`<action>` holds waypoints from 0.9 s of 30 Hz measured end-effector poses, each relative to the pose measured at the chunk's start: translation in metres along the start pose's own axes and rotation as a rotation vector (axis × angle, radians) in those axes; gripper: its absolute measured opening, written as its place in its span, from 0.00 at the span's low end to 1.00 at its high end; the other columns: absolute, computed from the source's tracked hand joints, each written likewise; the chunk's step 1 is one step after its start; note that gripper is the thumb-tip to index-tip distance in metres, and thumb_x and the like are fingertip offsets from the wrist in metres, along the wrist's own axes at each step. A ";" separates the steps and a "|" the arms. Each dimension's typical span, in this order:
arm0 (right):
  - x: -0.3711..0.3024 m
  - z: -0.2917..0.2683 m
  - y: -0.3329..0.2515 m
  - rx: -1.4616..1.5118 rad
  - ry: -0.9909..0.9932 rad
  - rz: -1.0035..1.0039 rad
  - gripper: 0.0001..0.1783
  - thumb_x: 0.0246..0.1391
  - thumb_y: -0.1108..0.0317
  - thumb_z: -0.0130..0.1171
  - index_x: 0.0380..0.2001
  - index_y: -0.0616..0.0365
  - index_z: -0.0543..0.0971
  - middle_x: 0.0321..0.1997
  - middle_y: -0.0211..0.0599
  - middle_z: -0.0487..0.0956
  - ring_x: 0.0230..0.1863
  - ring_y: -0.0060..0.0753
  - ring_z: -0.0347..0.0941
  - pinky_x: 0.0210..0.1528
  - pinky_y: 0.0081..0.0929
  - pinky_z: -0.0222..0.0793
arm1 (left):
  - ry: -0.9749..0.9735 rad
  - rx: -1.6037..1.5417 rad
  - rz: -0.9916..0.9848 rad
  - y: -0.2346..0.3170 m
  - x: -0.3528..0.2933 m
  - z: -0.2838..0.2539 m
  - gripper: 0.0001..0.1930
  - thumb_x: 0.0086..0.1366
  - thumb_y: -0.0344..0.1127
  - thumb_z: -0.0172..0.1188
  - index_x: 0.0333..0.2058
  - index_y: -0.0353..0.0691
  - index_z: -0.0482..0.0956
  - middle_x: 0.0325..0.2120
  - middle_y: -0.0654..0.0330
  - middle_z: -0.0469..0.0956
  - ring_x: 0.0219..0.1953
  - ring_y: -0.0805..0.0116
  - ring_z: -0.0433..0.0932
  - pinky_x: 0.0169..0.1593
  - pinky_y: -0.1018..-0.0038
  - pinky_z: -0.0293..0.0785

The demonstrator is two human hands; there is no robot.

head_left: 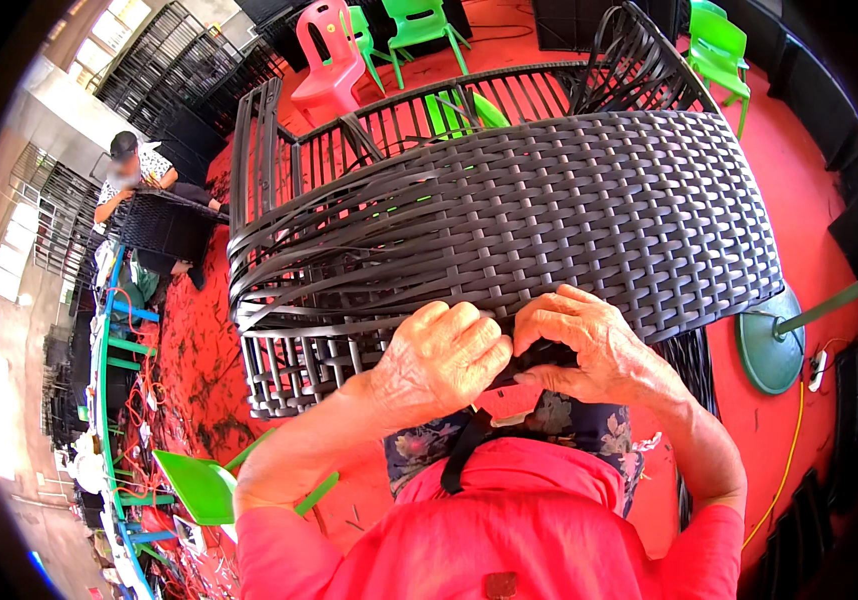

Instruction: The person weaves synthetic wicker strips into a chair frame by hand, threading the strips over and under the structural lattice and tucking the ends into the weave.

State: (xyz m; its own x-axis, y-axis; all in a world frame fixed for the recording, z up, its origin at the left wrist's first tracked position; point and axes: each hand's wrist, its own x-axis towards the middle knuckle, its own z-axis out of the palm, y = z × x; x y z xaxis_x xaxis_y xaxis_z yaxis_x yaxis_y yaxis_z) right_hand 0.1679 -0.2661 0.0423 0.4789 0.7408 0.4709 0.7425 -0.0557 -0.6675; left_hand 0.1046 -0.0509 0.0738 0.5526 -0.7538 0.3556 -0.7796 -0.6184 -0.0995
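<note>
Before me is a black woven rattan-style panel (pixel 589 200) on a metal frame, with loose flat black strips (pixel 349 240) fanned out over its left part. My left hand (pixel 444 360) is closed at the panel's near edge, knuckles up. Close beside it, my right hand (pixel 589 345) is pinched, thumb and forefinger curled around a dark gap. Black plastic strip appears between the two hands at the edge, and both seem to grip it; the fingertips are partly hidden. A black band (pixel 464 455) hangs below my left hand, over my lap.
A green low chair (pixel 199 488) stands at my left, near a blue-green rack (pixel 109 400). Far left, a person (pixel 134 175) sits with another dark woven piece. Pink (pixel 329 60) and green chairs (pixel 719 50) stand beyond. A round green stand base (pixel 771 345) is at right.
</note>
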 end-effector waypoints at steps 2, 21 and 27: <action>0.001 0.000 -0.001 0.015 -0.029 -0.003 0.15 0.44 0.62 0.68 0.32 0.56 0.76 0.36 0.35 0.76 0.39 0.44 0.73 0.42 0.39 0.68 | 0.203 0.108 -0.085 0.007 0.000 0.009 0.14 0.43 0.32 0.62 0.33 0.39 0.79 0.30 0.61 0.76 0.26 0.66 0.73 0.27 0.72 0.67; 0.010 0.006 -0.023 -0.134 -0.033 0.119 0.11 0.50 0.62 0.64 0.35 0.56 0.79 0.28 0.31 0.78 0.24 0.33 0.73 0.30 0.31 0.56 | 0.179 0.055 -0.542 0.009 -0.047 -0.006 0.11 0.53 0.31 0.65 0.36 0.41 0.78 0.34 0.62 0.73 0.37 0.62 0.72 0.39 0.66 0.68; 0.015 0.015 -0.027 -0.173 0.041 0.213 0.13 0.53 0.59 0.64 0.32 0.57 0.80 0.26 0.31 0.78 0.22 0.36 0.73 0.32 0.33 0.58 | 0.254 0.114 -0.495 -0.021 -0.028 0.004 0.13 0.52 0.39 0.68 0.37 0.43 0.81 0.35 0.61 0.74 0.41 0.60 0.72 0.47 0.63 0.66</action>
State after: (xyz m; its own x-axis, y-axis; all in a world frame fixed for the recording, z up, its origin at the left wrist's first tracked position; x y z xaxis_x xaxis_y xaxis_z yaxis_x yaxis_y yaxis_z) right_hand 0.1483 -0.2431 0.0587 0.6488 0.6724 0.3563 0.6905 -0.3233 -0.6471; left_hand 0.1065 -0.0176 0.0619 0.7447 -0.2995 0.5965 -0.4009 -0.9152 0.0410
